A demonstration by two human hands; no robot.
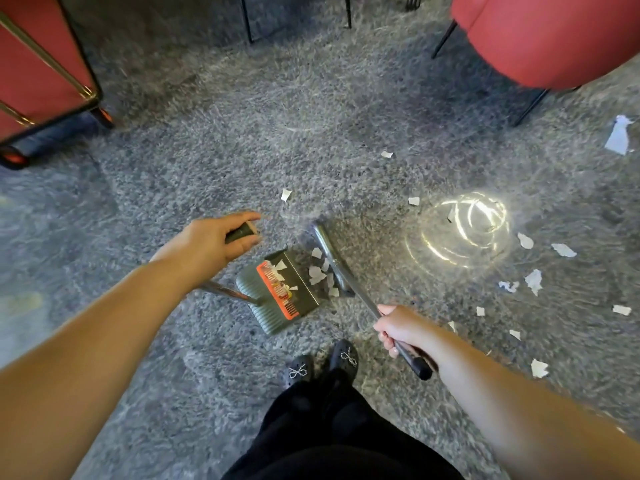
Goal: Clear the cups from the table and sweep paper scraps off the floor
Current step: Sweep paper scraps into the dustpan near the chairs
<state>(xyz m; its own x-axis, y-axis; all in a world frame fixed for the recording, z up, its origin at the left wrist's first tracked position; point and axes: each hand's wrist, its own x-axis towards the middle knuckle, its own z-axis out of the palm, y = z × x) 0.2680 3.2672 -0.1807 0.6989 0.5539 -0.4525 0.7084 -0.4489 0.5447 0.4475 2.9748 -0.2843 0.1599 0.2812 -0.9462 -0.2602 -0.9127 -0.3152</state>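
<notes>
Stage: sweeping seems well under way; no cups or worktop are in view, so that half of the task cannot be judged.
Left hand (218, 237): fingers curled round the dark grip atop the dustpan handle (227, 292), steadying it from above so the person can stay standing.
Dustpan (277, 289): grey-green with an orange comb strip, resting on the carpet (242, 150) with its open lip turned toward the broom so scraps can be pushed straight in.
Right hand (398, 329): fingers clenched round the broom handle (398, 339) near its black end, probably for reach and leverage on short strokes.
Broom head (330, 261): dark, set just beside the pan's mouth, with a cluster of scraps caught between the two.
Paper scraps, gathered (320, 271): white pieces at the lip, some already inside the pan against the comb.
Paper scraps, loose (533, 280): scattered on the carpet to the person's right, well apart from the pan, a larger one (618, 136) farther off.
Surroundings: red chair (554, 36) ahead to the right, red cart (38, 74) to the left, black shoes (323, 363) just behind the pan.
Likely next: judging by the spread, the right-side scraps need gathering.
</notes>
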